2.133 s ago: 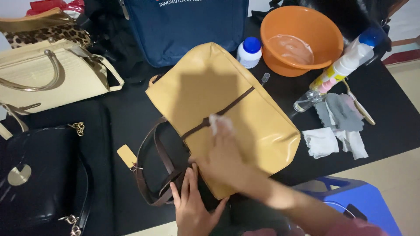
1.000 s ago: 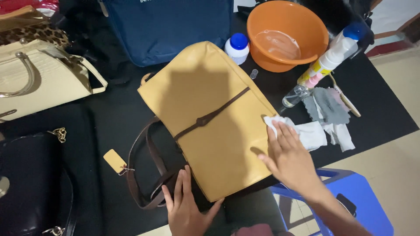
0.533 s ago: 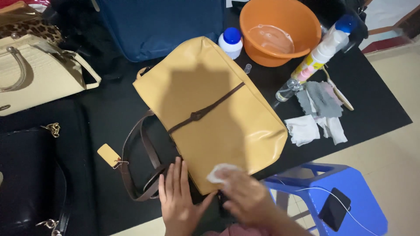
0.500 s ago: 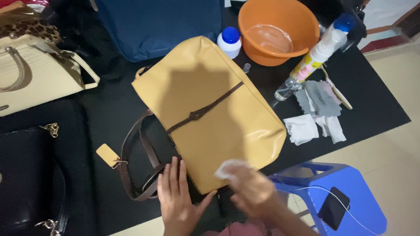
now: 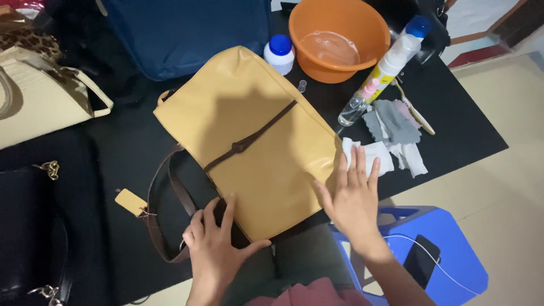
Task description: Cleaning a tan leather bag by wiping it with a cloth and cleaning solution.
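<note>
I see the tan bag (image 5: pixel 249 141) lying flat on the black bench (image 5: pixel 464 130), its glossy face up and catching light near the right edge. My left hand (image 5: pixel 215 249) rests flat and spread on the bag's near corner and the dark brown straps (image 5: pixel 170 198), pinning rather than gripping; nothing is closed in it. My right hand (image 5: pixel 354 198) is open, fingers splayed, at the bag's right edge, the fingertips over a crumpled white wipe (image 5: pixel 368 156) that lies on the bench just beside the bag; I cannot tell whether they press on it. Judging by the shine, I take the face to be largely wiped, while the straps, the thin brown band (image 5: pixel 249 139) crossing the front and the underside look untouched.

The bag is smooth, stiff leather or a look-alike, rectangular with soft corners. The wipe is thin and rumpled, with grey cloths (image 5: pixel 391 122) near it. An orange plastic basin (image 5: pixel 337 37), round and shiny, stands beyond, by a white spray bottle (image 5: pixel 391 62) lying on its side and a small blue-capped jar (image 5: pixel 279 54)
</note>
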